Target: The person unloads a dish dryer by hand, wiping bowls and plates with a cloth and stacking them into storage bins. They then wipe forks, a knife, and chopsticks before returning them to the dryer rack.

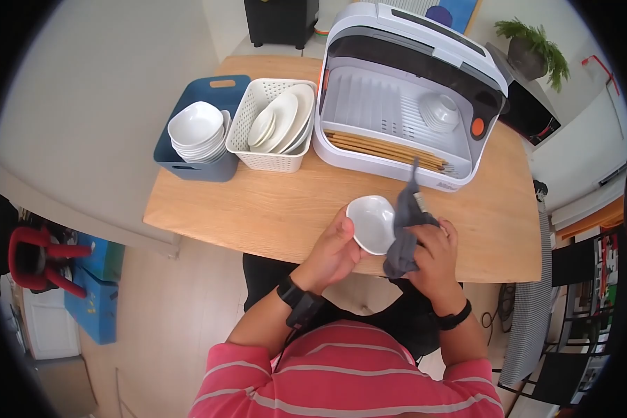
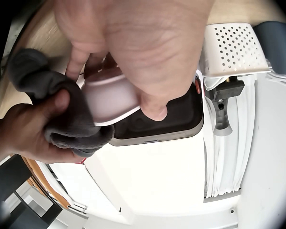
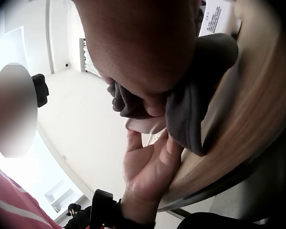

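Note:
My left hand (image 1: 333, 252) grips a white square-rimmed bowl (image 1: 371, 221) by its left side, thumb at the rim, above the table's near edge. A dark grey cloth (image 1: 401, 240) is bunched in my right hand (image 1: 435, 259), right against the bowl's right rim. In the left wrist view the cloth (image 2: 69, 102) laps over the bowl's (image 2: 112, 98) edge, with the right thumb on top of it. From the right wrist, the cloth (image 3: 190, 95) hides most of the bowl, and the left fingers hold it from below.
A blue bin (image 1: 161, 143) with stacked white bowls (image 1: 196, 129) and a white perforated basket (image 1: 245, 104) with plates (image 1: 280, 118) stand at the left. Behind sits a lidded dish rack (image 1: 397, 166), its lid up, with chopsticks (image 1: 383, 148) and small bowls (image 1: 439, 111) inside.

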### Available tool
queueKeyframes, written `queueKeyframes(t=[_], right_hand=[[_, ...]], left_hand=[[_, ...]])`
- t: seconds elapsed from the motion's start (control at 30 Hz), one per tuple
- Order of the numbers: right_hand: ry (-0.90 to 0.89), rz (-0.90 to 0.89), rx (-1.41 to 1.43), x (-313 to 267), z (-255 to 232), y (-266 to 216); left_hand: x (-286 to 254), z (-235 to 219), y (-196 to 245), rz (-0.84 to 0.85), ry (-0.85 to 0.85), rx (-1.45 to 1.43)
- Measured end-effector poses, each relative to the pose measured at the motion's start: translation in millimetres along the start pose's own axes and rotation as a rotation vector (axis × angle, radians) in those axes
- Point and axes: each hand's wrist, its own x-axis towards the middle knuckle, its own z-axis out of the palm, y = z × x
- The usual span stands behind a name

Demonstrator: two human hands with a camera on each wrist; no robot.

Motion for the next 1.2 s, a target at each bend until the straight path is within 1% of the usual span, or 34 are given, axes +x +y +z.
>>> queueKeyframes(t=[0.07,0.1,0.17,0.2,0.27,0.3,0.37,0.4,0.47,0.5,0.53,0.57,0.63,0.67,0.73,0.77,0.87,0.9,0.93,0.97,1.0,1.07,1.2], right_hand=[[0.052,0.186,-0.121,-22.9,-2.5,23.1],[0.058,0.197,-0.119,-31.8,-6.9,32.1],[0.215,0.443,-0.212,-49.6,-14.6,48.1],[0.226,0.46,-0.213,-60.7,-17.5,53.1],[0.327,0.785,-0.166,-86.1,-20.8,58.8],[0.346,0.807,-0.169,-98.2,-17.7,62.0],[0.38,1.011,-0.043,-120.1,-7.8,67.2],[0.396,1.035,-0.04,-119.0,-9.8,65.9],[0.368,1.054,0.003,-111.0,-15.5,60.9],[0.384,1.069,0.01,-112.4,-15.0,61.3],[0.387,1.025,-0.016,-113.2,-14.3,63.6],[0.388,0.982,-0.041,-112.9,-13.4,65.2],[0.405,0.998,-0.025,-109.8,-16.8,66.4],[0.402,0.94,-0.017,-111.9,-17.5,67.4],[0.411,0.846,-0.019,-116.3,-18.5,69.4],[0.424,0.872,-0.029,-118.1,-18.7,69.8],[0.447,0.814,-0.009,-117.9,-21.2,71.6],[0.454,0.828,-0.017,-118.2,-22.0,72.5],[0.452,0.814,-0.005,-118.7,-22.1,73.0],[0.448,0.796,0.01,-119.3,-22.1,73.7],[0.43,0.801,0.022,-119.6,-22.3,73.6],[0.42,0.792,0.041,-122.6,-22.8,75.7],[0.419,0.759,0.055,-125.8,-20.3,77.5]], left_hand=[[-4.1,-1.4,1.8,0.002,0.063,0.083],[-6.6,-2.0,1.9,-0.008,0.062,0.091],[-11.3,-3.2,1.8,-0.063,0.077,0.079],[-11.6,-2.7,2.8,-0.078,0.072,0.091],[-5.3,0.9,6.9,-0.15,-0.038,0.006],[1.2,4.7,9.3,-0.172,-0.048,0.022],[12.0,18.3,14.5,-0.168,-0.002,0.218],[22.8,30.9,24.2,-0.191,-0.007,0.234],[62.4,57.3,46.1,-0.071,-0.045,0.74],[85.8,65.7,49.3,0.004,-0.019,0.906],[111.7,74.5,52.8,0.087,0.001,1.073],[138.3,85.1,56.2,0.081,-0.012,1.09],[190.7,104.3,57.9,0.008,0.051,1.568],[215.2,108.4,55.4,-0.007,0.029,1.582],[260.7,110.4,43.9,0.318,-0.073,2.164],[279.0,109.4,37.0,0.312,-0.11,2.167],[326.6,94.2,21.2,0.309,-0.132,2.371],[337.0,90.2,15.4,0.309,-0.153,2.37],[346.2,85.3,10.9,0.285,-0.13,2.4],[351.0,87.7,5.9,0.26,-0.1,2.431],[354.7,88.7,2.3,0.258,-0.105,2.432],[360.4,91.0,-4.3,0.191,-0.079,2.491],[367.9,86.4,-11.5,0.165,-0.086,2.521]])
